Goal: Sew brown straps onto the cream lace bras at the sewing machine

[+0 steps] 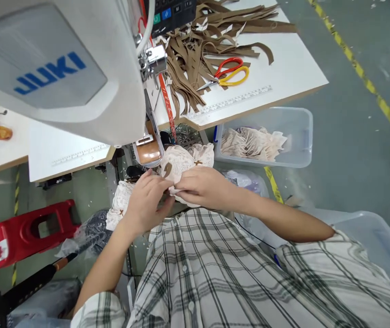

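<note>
Both hands meet at a cream lace bra [181, 159] with gathered cups and a small brown bow, in front of the sewing machine. My left hand [149, 198] is closed, its fingertips pinching the near edge of the lace. Close beside it, my right hand [203, 184] pinches the same edge between thumb and fingers. A short brown strip [168, 170] curls up from the fabric just beyond the fingertips. More cream lace with a brown bow [120, 202] hangs to the left of my left hand. The exact pinch point is partly hidden by the fingers.
The white JUKI sewing machine head [61, 68] looms above left. Brown fabric strips [195, 59] and red-and-yellow-handled scissors [230, 73] lie on the white table [290, 59]. A clear bin [304, 136] holds cream pieces. A red plastic stool [27, 234] stands left.
</note>
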Available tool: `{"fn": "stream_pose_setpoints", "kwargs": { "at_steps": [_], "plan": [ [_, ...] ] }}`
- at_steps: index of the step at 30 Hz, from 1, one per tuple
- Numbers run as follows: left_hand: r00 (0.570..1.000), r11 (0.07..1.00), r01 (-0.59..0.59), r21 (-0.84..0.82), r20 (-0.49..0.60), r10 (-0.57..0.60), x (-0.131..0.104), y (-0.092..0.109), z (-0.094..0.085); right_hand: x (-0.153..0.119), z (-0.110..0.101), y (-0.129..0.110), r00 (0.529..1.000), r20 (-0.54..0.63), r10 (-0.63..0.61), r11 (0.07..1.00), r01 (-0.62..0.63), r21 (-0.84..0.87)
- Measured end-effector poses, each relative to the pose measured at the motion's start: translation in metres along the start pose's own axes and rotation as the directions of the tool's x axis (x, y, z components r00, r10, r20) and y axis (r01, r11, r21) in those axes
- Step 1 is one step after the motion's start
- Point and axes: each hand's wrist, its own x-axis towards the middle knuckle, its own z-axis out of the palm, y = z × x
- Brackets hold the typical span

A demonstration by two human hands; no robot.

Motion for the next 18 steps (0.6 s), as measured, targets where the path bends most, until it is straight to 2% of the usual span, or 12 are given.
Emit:
{"fn": "stream_pose_setpoints", "kwargs": {
  "at_steps": [3, 6, 8, 15, 18],
  "plan": [
    [0.983, 0.986, -0.131, 0.105, -0.117, 0.143, -0.009, -0.006, 0.006, -0.003, 0.001, 0.004, 0.998, -0.039, -0.050, 0.989, 0.044, -0.138],
    [0.929, 0.940, -0.237, 0.247, -0.224, 0.294, -0.016, -0.005, 0.009, -0.005, 0.003, 0.007, 0.994, -0.080, -0.072, 0.992, 0.062, -0.113],
    [0.907, 0.922, -0.257, 0.290, -0.258, 0.334, -0.017, -0.002, 0.009, -0.005, 0.005, 0.007, 0.992, -0.090, -0.088, 0.991, 0.078, -0.113],
    [0.906, 0.928, -0.219, 0.302, -0.289, 0.308, -0.017, -0.005, 0.008, 0.000, 0.010, 0.004, 0.991, -0.124, -0.059, 0.996, 0.051, -0.073],
    [0.932, 0.960, -0.136, 0.244, -0.296, 0.208, -0.022, -0.009, 0.013, 0.000, 0.008, 0.005, 0.998, -0.062, -0.027, 0.997, 0.022, -0.073]
  ]
}}
